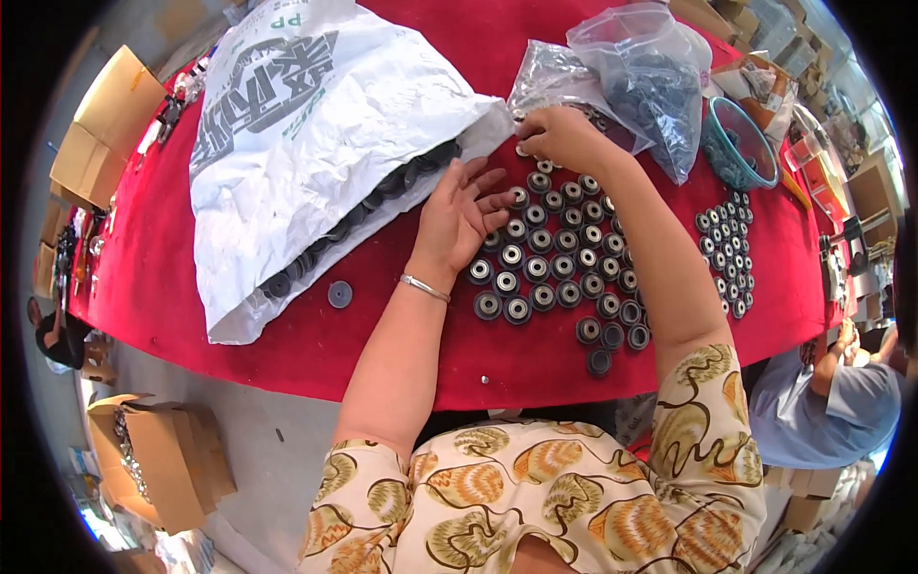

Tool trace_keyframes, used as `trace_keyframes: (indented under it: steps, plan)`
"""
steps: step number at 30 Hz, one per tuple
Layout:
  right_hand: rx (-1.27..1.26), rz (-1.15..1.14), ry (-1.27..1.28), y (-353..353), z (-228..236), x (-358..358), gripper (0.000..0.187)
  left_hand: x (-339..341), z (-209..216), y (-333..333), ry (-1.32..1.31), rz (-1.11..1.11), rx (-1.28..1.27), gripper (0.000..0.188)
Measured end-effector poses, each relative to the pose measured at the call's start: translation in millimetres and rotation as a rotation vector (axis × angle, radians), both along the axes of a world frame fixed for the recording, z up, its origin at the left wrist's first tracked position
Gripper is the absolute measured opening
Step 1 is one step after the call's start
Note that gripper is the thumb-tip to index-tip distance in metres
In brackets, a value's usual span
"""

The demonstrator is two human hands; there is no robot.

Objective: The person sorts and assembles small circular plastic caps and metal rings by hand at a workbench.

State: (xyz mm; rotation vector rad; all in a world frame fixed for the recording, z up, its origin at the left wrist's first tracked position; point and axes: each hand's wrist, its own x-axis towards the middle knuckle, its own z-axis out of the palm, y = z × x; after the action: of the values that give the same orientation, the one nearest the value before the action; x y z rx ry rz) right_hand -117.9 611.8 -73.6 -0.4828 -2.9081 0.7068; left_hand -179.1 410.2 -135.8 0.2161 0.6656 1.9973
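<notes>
A: What have the hands got?

B: The right hand (553,137) has its fingertips bunched together at the far end of the rollers (538,269); whether a piece is pinched there, I can't tell. The left hand (463,218) is loosely open, palm showing, fingers slightly curled beside the nearest rollers, with nothing visible in its grip.

A: And the rollers themselves?

B: Grouped on the red-covered bench (287,356), between and below the hands, most with pale metallic centres in dark rims. I'd judge them stiff, light enough for fingertips, yet dense for their size, and hardly fragile.

A: Where to hold one?

B: Opposite sides of the outer rim, I'd say; the smooth-looking centre could be slippery.

A: Farther out?

B: A white sack (354,100) gapes at left, dark pieces in its mouth. A clear bag (652,100) slumps beyond the right hand; it looks soft and shifting.
</notes>
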Motion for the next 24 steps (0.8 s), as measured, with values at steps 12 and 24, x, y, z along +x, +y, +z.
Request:
trace_keyframes:
  steps: [12,24]
  plan:
    - [0.344,0.012,-0.024,0.2,-34.2,-15.4,0.02,-6.6,-1.3,-5.2,-0.125,-0.18,0.0,0.042]
    - [-0.018,-0.133,0.212,18.0,-2.4,14.7,0.028,-2.1,4.2,-6.4,-0.059,-0.14,-0.079,0.042]
